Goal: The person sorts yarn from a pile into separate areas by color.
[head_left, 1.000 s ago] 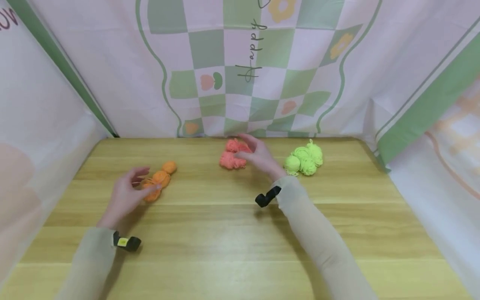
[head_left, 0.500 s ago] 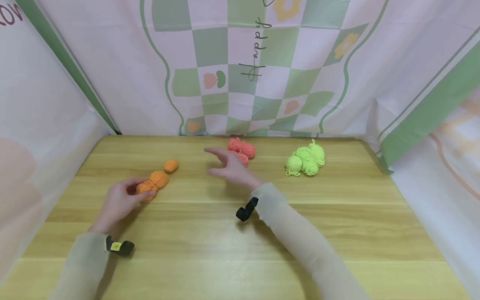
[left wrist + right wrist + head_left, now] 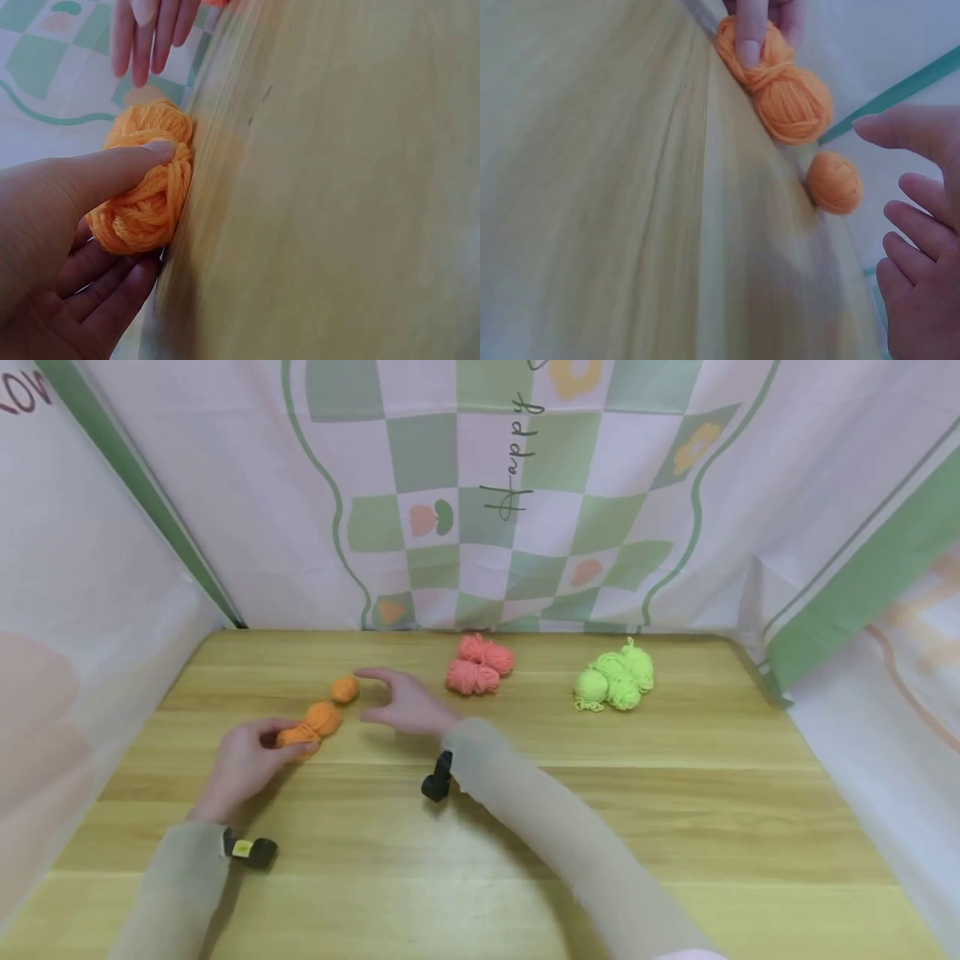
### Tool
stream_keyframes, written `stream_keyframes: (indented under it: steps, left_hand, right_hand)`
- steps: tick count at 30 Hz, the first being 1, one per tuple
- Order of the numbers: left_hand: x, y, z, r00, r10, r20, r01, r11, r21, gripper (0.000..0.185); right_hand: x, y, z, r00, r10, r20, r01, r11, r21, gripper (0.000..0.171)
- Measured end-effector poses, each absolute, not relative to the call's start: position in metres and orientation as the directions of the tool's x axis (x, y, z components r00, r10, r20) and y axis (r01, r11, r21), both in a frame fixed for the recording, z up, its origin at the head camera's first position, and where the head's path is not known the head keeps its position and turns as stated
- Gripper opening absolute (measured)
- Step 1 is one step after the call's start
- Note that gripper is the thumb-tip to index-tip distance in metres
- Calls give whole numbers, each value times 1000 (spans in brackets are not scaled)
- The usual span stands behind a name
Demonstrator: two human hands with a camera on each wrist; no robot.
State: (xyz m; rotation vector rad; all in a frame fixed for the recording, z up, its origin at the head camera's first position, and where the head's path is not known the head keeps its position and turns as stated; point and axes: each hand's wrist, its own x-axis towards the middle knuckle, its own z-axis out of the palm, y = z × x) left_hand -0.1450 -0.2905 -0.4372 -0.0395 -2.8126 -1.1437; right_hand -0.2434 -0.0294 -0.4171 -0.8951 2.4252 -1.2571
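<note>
Item 1: orange yarn bundles [image 3: 313,725], taken as the landmark. Two joined bundles lying on the wooden worktop [image 3: 480,827]. The nearer bundle is pinched by the left hand [image 3: 243,764], thumb on top and fingers curled beneath, as the left wrist view shows; the bundle rests on the wood while gripped.

Item 2: small orange yarn ball [image 3: 345,689]. Lies just beyond the landmark, apart from it, on the worktop. Loose, touched by neither hand.

Item 3: right hand [image 3: 408,703]. Held just beside the small ball, on the side away from the landmark. Fingers spread and relaxed, thumb and forefinger parted, holding nothing. Whether a fingertip touches the ball cannot be told.

Item 4: pink yarn bundles [image 3: 478,666]. Two skeins touching each other, further off from the landmark, past the right hand, near the worktop's far edge.

Item 5: green yarn bundles [image 3: 615,678]. A cluster of bright skeins, well apart from the landmark, beyond the pink ones.

Item 6: patterned cloth backdrop [image 3: 525,510]. Checked green and white, hanging behind the worktop and along both sides.
</note>
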Motion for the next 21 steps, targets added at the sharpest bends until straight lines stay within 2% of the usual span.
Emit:
stream_keyframes:
  steps: [6, 11, 21]
  left_hand:
    - [-144, -288, -435, -995, -20, 100, 57, 706, 706, 49]
    - [-145, -288, -438, -994, -25, 106, 57, 713, 699, 49]
    - [-144, -289, -437, -993, -40, 109, 49, 710, 703, 48]
  right_hand:
    - [-247, -48, -416, -736, -674, 57, -465, 443, -767, 77]
    - [-247, -57, -416, -731, -681, 44, -481, 468, -742, 78]
    - [-249, -75, -418, -704, -709, 38, -588, 551, -592, 60]
